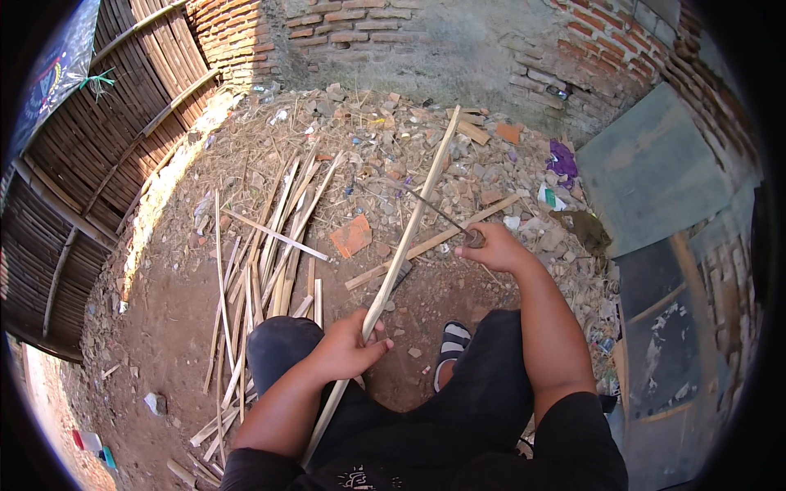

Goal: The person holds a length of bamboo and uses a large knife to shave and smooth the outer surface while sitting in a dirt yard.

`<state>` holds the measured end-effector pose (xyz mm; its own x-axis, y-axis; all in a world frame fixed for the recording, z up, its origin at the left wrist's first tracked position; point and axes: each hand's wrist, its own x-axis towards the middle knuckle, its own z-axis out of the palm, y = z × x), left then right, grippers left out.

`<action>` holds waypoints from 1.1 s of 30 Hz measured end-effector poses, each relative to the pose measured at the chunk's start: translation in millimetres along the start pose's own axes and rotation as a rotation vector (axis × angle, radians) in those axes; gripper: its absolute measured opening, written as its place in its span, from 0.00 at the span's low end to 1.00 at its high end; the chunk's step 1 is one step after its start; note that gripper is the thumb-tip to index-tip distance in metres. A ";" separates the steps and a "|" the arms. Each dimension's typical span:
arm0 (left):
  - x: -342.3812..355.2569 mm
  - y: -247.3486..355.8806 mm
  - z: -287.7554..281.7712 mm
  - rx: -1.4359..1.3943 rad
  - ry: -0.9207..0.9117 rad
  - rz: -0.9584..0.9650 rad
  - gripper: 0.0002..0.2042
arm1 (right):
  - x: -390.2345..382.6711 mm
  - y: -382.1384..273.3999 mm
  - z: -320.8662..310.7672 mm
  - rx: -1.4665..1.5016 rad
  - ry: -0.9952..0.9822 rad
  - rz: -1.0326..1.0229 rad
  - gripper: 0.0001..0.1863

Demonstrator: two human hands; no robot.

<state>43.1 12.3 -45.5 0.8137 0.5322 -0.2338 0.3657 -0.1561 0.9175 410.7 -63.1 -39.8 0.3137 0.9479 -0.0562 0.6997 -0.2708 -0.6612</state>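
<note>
Clasping wooden strip (409, 229) in left grip (350, 345), tool handle (473, 239) in right grip (496, 248), open dirt (164, 335) edging stick pile (270, 266)

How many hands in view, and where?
2. The left hand is wrapped around a long wooden strip, low in the middle; the right hand, right of centre, grips the handle of a thin dark tool. No others show.

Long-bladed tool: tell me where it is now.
Right of centre in the head view, the long-bladed tool is in the right hand, slanting up-left from it toward the pale wooden strip held in the left hand.
</note>
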 end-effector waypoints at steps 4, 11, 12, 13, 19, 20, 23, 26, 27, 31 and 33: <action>0.9 2.1 -0.3 0.024 0.004 0.014 0.17 | -7.7 -13.1 2.1 -0.021 0.042 0.022 0.30; -2.0 4.9 -3.0 0.042 0.008 -0.007 0.18 | -9.5 -34.6 3.3 -0.168 -0.306 -0.154 0.30; -1.9 5.4 -3.0 0.035 0.008 -0.010 0.18 | -7.5 -24.3 2.3 -0.123 -0.200 -0.092 0.30; -2.3 5.4 -2.7 0.028 0.008 -0.013 0.18 | -4.0 -11.0 2.4 -0.078 -0.093 -0.030 0.30; -0.1 3.3 -1.3 0.061 0.024 0.022 0.17 | -3.2 -13.1 -2.9 -0.023 -0.070 0.017 0.30; 0.1 2.0 -0.3 0.052 0.021 0.029 0.17 | -8.0 -20.1 -2.3 -0.035 -0.145 -0.033 0.30; -2.1 9.3 -3.3 0.063 0.031 -0.027 0.18 | -9.5 -40.8 5.0 -0.212 -0.348 -0.165 0.28; -2.0 -1.0 -2.4 -0.007 0.022 -0.009 0.18 | -7.9 -41.4 2.0 -0.192 -0.226 -0.172 0.28; -1.8 0.6 -2.6 -0.016 0.012 -0.013 0.18 | -6.6 -32.0 0.2 -0.168 -0.101 -0.130 0.28; -0.2 3.0 -1.7 0.003 0.008 0.014 0.17 | 0.3 -10.1 -1.8 -0.069 0.166 0.003 0.27; 0.4 1.6 -1.8 0.041 0.023 0.038 0.17 | -3.0 -13.4 1.4 -0.028 0.094 0.005 0.26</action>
<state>43.2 13.7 -43.5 0.8170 0.5440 -0.1915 0.3536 -0.2101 0.9115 399.5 -62.1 -31.8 0.3752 0.9269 0.0122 0.7155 -0.2812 -0.6395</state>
